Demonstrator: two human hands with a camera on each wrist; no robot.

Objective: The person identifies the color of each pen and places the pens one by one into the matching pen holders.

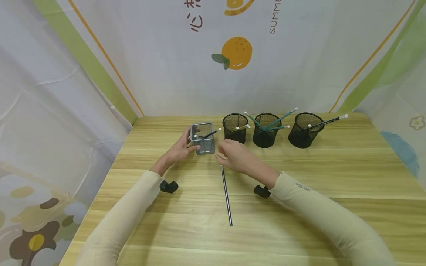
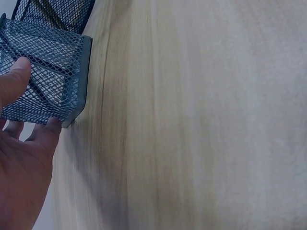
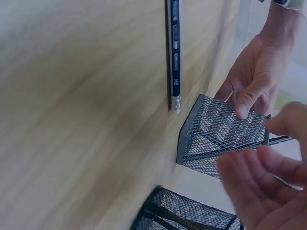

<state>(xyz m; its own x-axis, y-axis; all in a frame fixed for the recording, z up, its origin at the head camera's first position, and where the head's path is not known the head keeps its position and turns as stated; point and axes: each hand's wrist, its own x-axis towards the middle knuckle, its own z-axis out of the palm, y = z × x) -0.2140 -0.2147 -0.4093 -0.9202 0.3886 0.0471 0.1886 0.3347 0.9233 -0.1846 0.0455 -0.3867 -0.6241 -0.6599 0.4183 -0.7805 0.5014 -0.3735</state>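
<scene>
My left hand (image 1: 182, 146) grips a grey square mesh pencil holder (image 1: 207, 145), its thumb on the near wall and its fingers around the left side. Two dark pencils (image 1: 213, 133) with white erasers lean inside that holder. In the left wrist view the thumb (image 2: 14, 79) presses on the mesh. Just right of the holder hovers my right hand (image 1: 233, 155), holding nothing, its fingers loosely bent and apart from the thumb in the right wrist view. Below it a dark blue pencil (image 1: 226, 195) lies on the table, eraser end (image 3: 175, 103) toward the holder.
Three round black mesh holders stand along the back: one (image 1: 235, 133) with yellowish pencils, one (image 1: 264, 138) with green pencils, one (image 1: 303, 138) with dark pencils. Behind the wooden table (image 1: 186, 236) hangs a printed curtain (image 1: 173, 74). Black devices (image 1: 169, 187) sit by both wrists.
</scene>
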